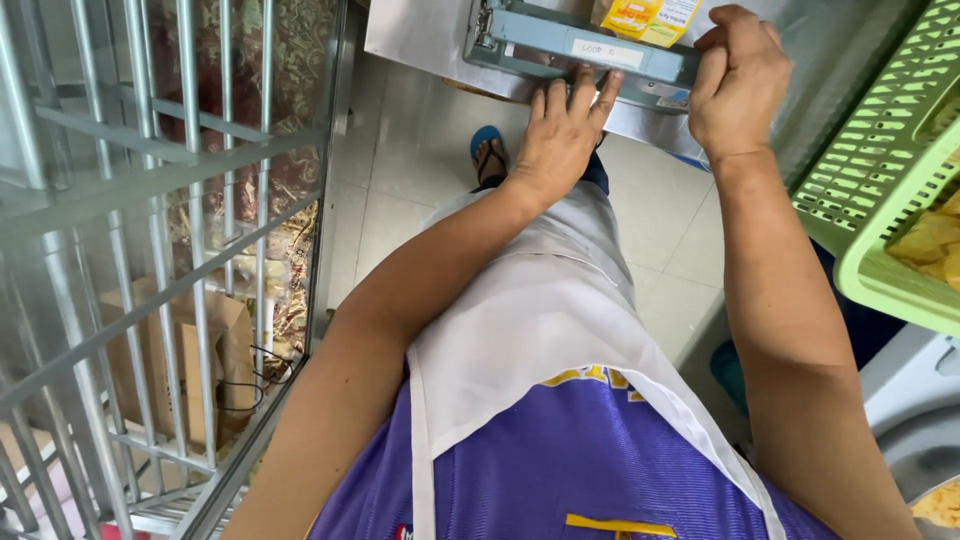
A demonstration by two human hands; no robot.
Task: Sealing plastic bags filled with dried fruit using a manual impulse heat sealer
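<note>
At top centre, on a steel table, lies a grey-blue bar-shaped sealing machine bearing a small white rectangular label on its front face. Behind the bar, a yellow packet with a white panel lies partly under it; whether the packet is clamped cannot be judged from this angle. Left hand: palm down, fingers extended and close together, fingertips resting against the bar's near edge. Right hand: fingers curled, pressing on the bar's right end. At right, a green slatted basket holds yellow packages. At left stands a wire rack.
</note>
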